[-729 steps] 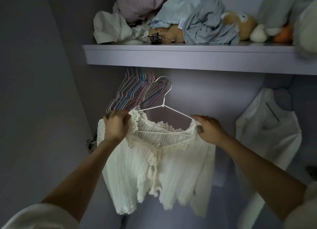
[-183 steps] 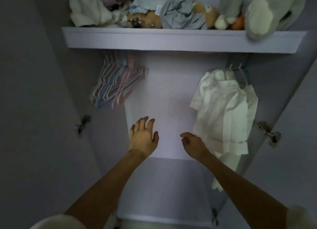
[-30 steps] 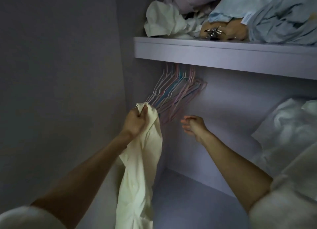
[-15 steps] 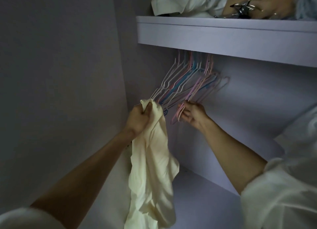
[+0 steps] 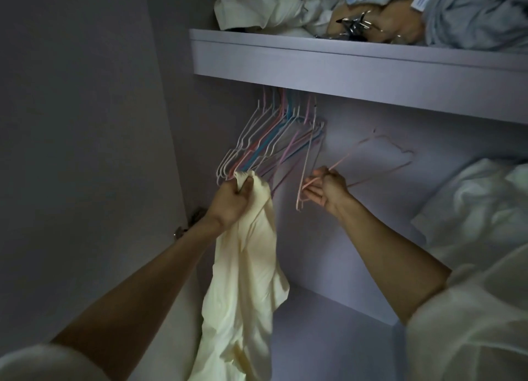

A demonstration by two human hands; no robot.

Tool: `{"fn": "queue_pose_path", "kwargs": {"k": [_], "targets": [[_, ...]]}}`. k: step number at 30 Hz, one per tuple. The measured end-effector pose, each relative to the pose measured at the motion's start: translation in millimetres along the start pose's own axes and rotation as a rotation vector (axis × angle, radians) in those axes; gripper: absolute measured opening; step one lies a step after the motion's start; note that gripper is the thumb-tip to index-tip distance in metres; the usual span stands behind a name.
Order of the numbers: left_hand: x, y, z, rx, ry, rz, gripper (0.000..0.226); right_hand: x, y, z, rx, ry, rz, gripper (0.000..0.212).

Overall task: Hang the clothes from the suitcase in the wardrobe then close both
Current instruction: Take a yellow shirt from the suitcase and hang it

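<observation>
The right hand (image 5: 324, 188) had just pulled a pink wire hanger (image 5: 380, 155) clear of the bunch of coloured hangers (image 5: 274, 140) on the left of the wardrobe. Half a second before, that hand had only been reaching in among them; now its fingers were curled round the hanger's near corner, and the hanger stood tilted out to the right, apart from the rest, its hook blurred against the back wall. A second, paler hanger seemed to dangle just beside the hand, though I could not tell whether it was caught in the grip.

The left hand (image 5: 230, 200) was as before, fist closed tight on the top of a cream garment (image 5: 245, 280), which drooped down the near left side, just below the bunch.

White clothes (image 5: 471, 209) already hung at the right, under the cluttered shelf (image 5: 343, 66). With hanger and garment both in hand, threading one into the other looked to be next; the suitcase was out of sight.
</observation>
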State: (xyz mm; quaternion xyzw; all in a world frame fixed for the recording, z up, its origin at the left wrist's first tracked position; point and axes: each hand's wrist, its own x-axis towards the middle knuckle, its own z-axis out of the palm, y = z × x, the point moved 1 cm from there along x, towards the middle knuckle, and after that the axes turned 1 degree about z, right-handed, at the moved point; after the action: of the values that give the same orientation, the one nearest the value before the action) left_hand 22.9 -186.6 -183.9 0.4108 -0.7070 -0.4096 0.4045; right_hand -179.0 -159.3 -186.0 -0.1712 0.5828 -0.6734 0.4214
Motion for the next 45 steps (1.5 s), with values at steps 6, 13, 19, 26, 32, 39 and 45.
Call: {"fn": "queue_pose_path", "kwargs": {"k": [6, 13, 19, 26, 32, 39, 45], "targets": [[-3.0, -0.5, 6.7, 0.004, -0.052, -0.018, 0.035, 1.0, -13.9, -19.7, 0.019, 0.148, -0.091, 0.03], [-18.4, -6.3, 13.3, -0.096, -0.174, -0.061, 0.031, -12.5, 8.6, -50.8, -0.016, 0.239, -0.205, 0.038], [-39.9, -7.9, 10.2, -0.243, -0.276, -0.224, 0.021, -61.6, 74.7, -82.8, -0.152, 0.062, -0.146, 0.022], [-73.7, -8.3, -4.7, -0.58, -0.359, -0.431, 0.023, -145.8, 138.2, -111.5, -0.225, 0.086, -0.206, 0.023], [-113.5, 3.8, -14.8, -0.6, -0.453, -0.467, 0.028, -197.3, 143.9, -116.0, -0.359, 0.156, -0.061, 0.026], [-148.6, -0.3, -22.2, -0.515, -0.582, -0.453, 0.013, -248.1, 156.5, -114.6, -0.386, 0.258, -0.303, 0.033], [-155.9, -4.0, -27.3, -0.387, -0.536, -0.283, 0.023, -254.5, 141.0, -115.4, -0.316, 0.358, -0.394, 0.037]]}}
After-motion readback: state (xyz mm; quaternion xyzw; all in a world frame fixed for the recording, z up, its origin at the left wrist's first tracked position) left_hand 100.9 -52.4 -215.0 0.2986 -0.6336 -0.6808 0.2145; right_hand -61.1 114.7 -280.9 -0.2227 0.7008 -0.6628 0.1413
